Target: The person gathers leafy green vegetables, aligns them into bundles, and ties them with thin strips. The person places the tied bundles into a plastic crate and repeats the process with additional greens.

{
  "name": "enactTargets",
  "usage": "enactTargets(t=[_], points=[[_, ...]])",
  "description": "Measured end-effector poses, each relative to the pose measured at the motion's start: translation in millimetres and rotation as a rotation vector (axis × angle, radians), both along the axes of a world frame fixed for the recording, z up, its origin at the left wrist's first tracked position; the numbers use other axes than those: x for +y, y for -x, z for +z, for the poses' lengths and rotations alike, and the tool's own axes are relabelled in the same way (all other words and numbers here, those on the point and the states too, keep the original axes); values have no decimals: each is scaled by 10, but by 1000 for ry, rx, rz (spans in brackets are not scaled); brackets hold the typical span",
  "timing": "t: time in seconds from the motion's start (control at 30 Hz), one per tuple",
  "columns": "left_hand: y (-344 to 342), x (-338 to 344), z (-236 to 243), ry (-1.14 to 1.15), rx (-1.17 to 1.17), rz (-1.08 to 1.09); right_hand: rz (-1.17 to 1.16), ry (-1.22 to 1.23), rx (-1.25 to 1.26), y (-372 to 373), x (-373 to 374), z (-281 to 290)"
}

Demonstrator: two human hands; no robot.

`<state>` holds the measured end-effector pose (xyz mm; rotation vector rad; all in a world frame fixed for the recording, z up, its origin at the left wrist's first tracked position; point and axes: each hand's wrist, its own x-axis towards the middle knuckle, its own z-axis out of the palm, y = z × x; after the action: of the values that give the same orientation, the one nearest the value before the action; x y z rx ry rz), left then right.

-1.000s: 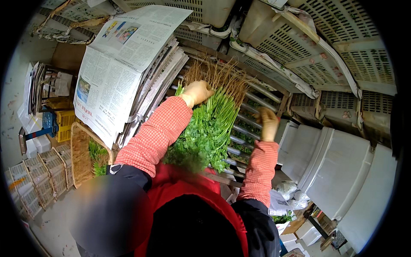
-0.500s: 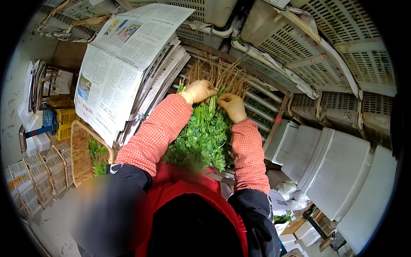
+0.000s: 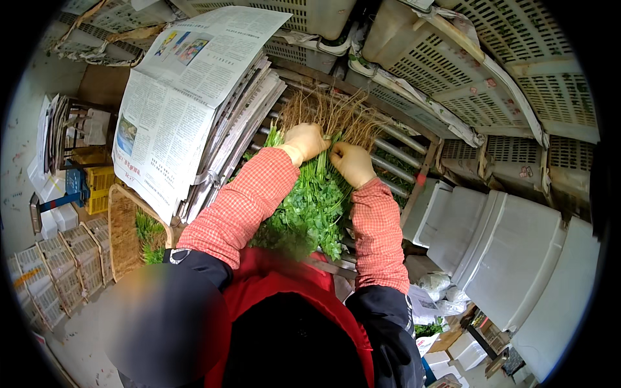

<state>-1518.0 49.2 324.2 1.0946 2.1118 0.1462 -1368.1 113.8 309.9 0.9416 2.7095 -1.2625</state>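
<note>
Green herb bunch (image 3: 310,207) at frame centre, roots up; left hand (image 3: 306,140) and right hand (image 3: 350,161) side by side, both gripping its stems just below the roots (image 3: 330,113). Newspaper stack (image 3: 187,103) upper left, white crates (image 3: 517,252) right.

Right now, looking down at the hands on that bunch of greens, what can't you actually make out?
All in the head view:
- Fingertips of the left hand and right hand: buried among the stems, so the grip is unclear.
- Lower part of the bunch of greens: hidden by the sleeves and red apron.
- Woven basket contents: mostly cut off by the newspaper stack.
- Lower-left area: blurred out.
</note>
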Motion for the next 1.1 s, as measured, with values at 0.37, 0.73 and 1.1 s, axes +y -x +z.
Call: enactTargets(t=[0.37,0.73,1.1], points=[[-111,-31,66,-44,46,-44,-834,420,368,-1097,467,-517],[-220,-171,-27,-196,91,-28,-725,303,297,-42,115,-510],[-423,-373,38,-426,116,67,-400,372,-11,367,332,-236]])
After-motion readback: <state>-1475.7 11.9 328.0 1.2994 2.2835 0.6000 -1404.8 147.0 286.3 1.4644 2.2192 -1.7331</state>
